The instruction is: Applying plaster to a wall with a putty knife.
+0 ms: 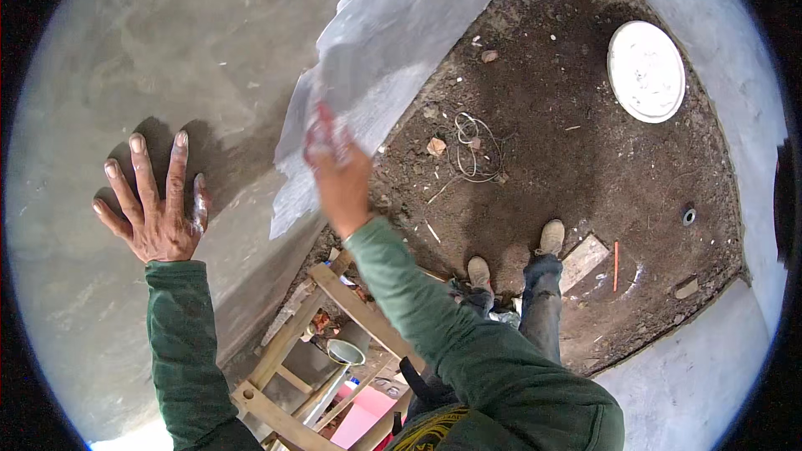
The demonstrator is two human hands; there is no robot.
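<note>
My left hand (163,221) lies flat against the bare grey wall (217,25), its fingers spread and their tips dusted white. Closed around a red tool (324,132), my right hand (344,190) is in front of the ragged edge of a whitish coated area (401,29) on the wall. Motion smears the tool, so its exact kind does not show. I cannot tell whether it touches the wall.
A wooden ladder-like frame (355,305) stands beside my legs, with a bucket (349,344) below. On the dirt floor (568,150) lie a white round lid (646,72), coiled wire (476,149), a board (585,264) and an orange stick (616,266).
</note>
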